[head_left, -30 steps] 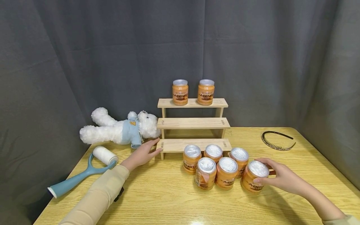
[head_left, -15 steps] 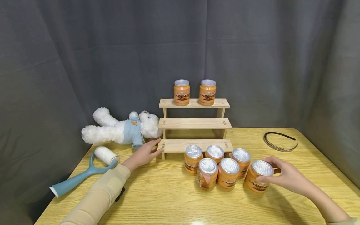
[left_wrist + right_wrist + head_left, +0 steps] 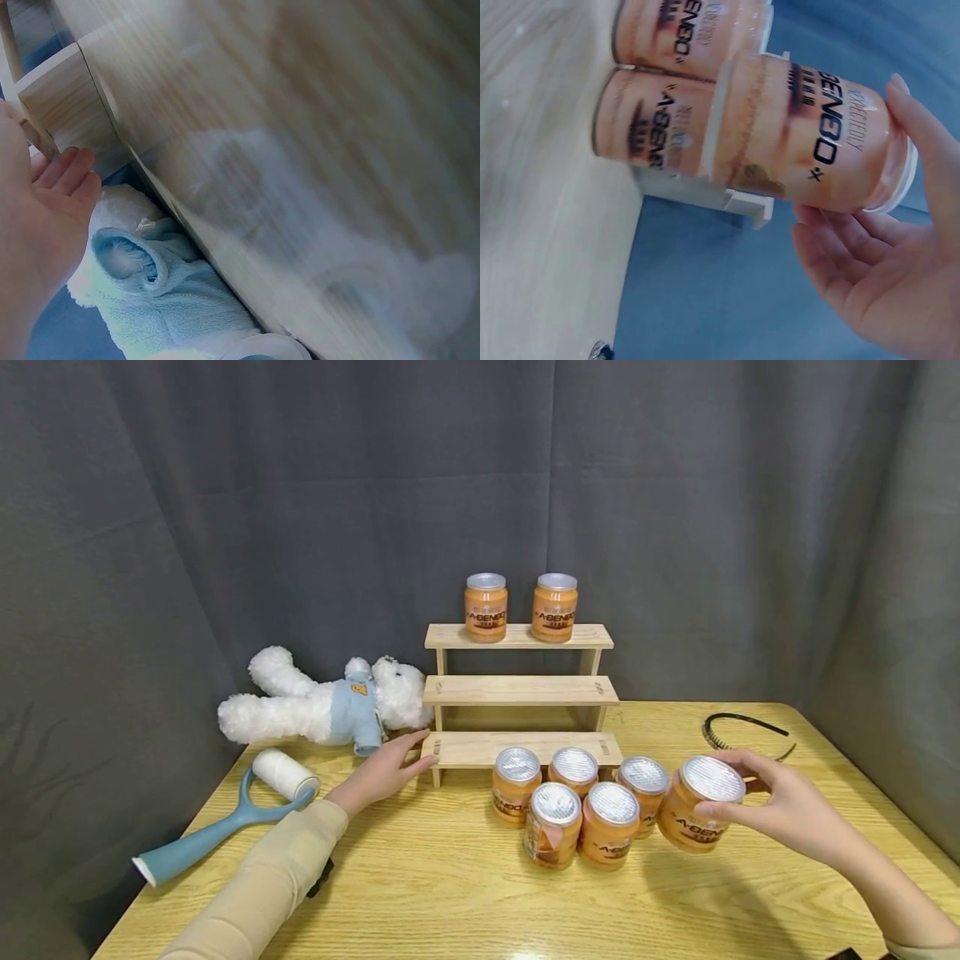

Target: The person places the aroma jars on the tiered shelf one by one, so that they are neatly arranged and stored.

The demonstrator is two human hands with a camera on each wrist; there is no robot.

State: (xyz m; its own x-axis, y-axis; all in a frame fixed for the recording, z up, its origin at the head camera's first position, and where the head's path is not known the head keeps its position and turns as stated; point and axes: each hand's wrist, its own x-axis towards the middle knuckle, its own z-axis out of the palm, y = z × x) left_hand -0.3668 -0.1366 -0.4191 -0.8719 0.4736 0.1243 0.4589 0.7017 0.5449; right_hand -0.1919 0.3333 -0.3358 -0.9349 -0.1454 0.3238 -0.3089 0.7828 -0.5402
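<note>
My right hand (image 3: 787,806) grips an orange plastic jar (image 3: 693,814) with a silver lid, fingers behind and thumb in front. The jar hangs tilted over the table, its shadow below it. In the right wrist view this lifted jar (image 3: 802,135) overlaps two others. To its left, several matching jars (image 3: 611,843) stand grouped before a three-tier wooden rack (image 3: 521,689). Two more jars (image 3: 486,610) stand on the top tier. My left hand (image 3: 378,772) holds the left end of the lowest tier, thumb at its front corner; in the left wrist view that hand (image 3: 52,217) is at the rack's edge.
A white teddy bear (image 3: 300,714) in a blue shirt lies left of the rack. In front of it is a blue-handled lint roller (image 3: 217,827). A dark headband (image 3: 738,718) lies at the right rear of the table (image 3: 450,893). Dark curtain (image 3: 337,510) hangs behind.
My right hand has raised the jar off the table, tilting it and moving it slightly to the right. The left hand stays at the rack.
</note>
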